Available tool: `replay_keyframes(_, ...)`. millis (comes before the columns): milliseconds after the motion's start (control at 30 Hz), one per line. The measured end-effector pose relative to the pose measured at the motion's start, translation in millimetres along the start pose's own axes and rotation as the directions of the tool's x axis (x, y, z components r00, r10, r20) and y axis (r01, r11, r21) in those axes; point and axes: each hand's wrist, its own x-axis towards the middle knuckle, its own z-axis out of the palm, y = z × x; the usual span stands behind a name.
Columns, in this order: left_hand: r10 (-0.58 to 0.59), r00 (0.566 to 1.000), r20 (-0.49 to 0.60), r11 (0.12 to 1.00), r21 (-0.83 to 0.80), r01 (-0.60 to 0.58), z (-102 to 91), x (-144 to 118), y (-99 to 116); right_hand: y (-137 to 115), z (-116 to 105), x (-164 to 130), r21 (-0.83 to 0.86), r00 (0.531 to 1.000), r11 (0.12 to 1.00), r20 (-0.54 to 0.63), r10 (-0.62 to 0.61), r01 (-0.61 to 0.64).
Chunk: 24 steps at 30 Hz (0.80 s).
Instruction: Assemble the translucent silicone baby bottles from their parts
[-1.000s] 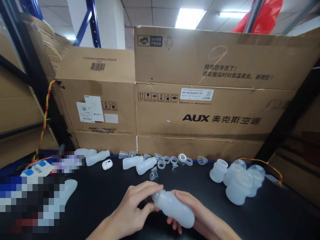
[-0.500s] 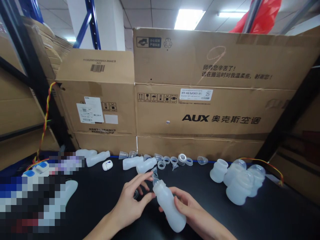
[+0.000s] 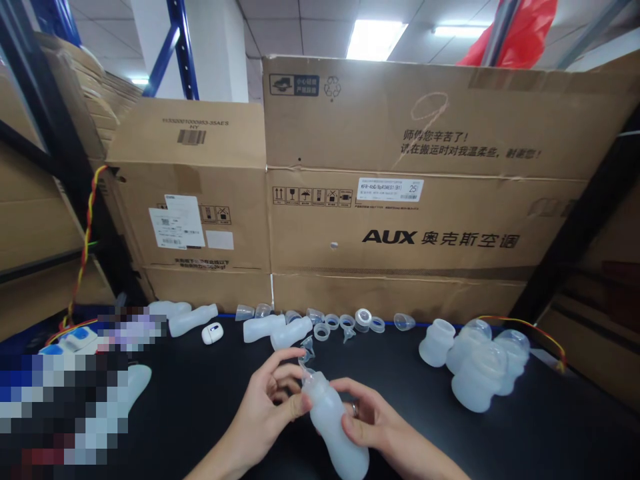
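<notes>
right hand point(image 3: 373, 420) grips a translucent bottle point(image 3: 333, 427) near the front of the black surface point(image 3: 210, 393); left hand point(image 3: 270, 400) pinches its neck. steadying the body while the fingers work squarely at the mouth seems best.

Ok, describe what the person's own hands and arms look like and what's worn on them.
Both hands are bare, no gloves. The right hand wears a plain silver-coloured ring on one finger. The left hand shows no ring or watch. Both forearms are uncovered as far as the picture's edge; no sleeves or markings show.
</notes>
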Motion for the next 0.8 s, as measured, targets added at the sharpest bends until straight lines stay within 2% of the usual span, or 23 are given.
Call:
replay_keyframes(133,0.013,0.997,0.072,0.999,-0.037,-0.011,1.8,-3.5,0.1,2.1,-2.5,-2.0,0.025,0.999,0.999,0.033,0.019,-0.020)
replay_keyframes(333,0.060,0.977,0.204,0.992,-0.118,-0.036,5.1,-10.5,1.4,6.6,-0.4,-3.2,0.178,0.982,0.982,0.188,0.034,-0.068)
replay_keyframes(400,0.054,0.971,0.232,0.990,-0.137,-0.022,7.4,-12.7,1.5,7.9,0.1,-2.6,0.177,0.976,0.982,0.217,0.029,-0.068)
replay_keyframes(500,0.031,0.983,0.182,0.999,-0.037,-0.024,9.4,-13.8,-0.4,11.3,0.7,0.9,0.119,0.984,0.993,0.170,-0.044,0.024)
replay_keyframes(567,0.072,0.996,0.061,0.978,0.193,-0.082,6.2,-11.5,-2.9,15.9,0.5,5.3,0.060,0.989,0.992,0.089,-0.116,0.110)
replay_keyframes(633,0.210,0.977,-0.017,0.860,0.478,-0.177,-1.9,-6.2,-4.8,21.6,-1.1,10.0,-0.027,0.986,0.986,-0.012,-0.165,0.165)
replay_keyframes(700,0.345,0.939,0.016,0.675,0.691,-0.259,-13.4,1.0,-4.9,25.8,-5.1,13.6,-0.165,0.970,0.970,-0.131,-0.202,0.180)
replay_keyframes(767,0.389,0.918,0.081,0.520,0.803,-0.291,-24.4,7.7,-3.5,26.8,-12.2,15.2,-0.387,0.930,0.906,-0.239,-0.281,0.174)
replay_keyframes(800,0.375,0.922,0.097,0.468,0.839,-0.279,-28.7,10.3,-2.7,25.9,-17.2,15.3,-0.514,0.900,0.844,-0.279,-0.334,0.154)
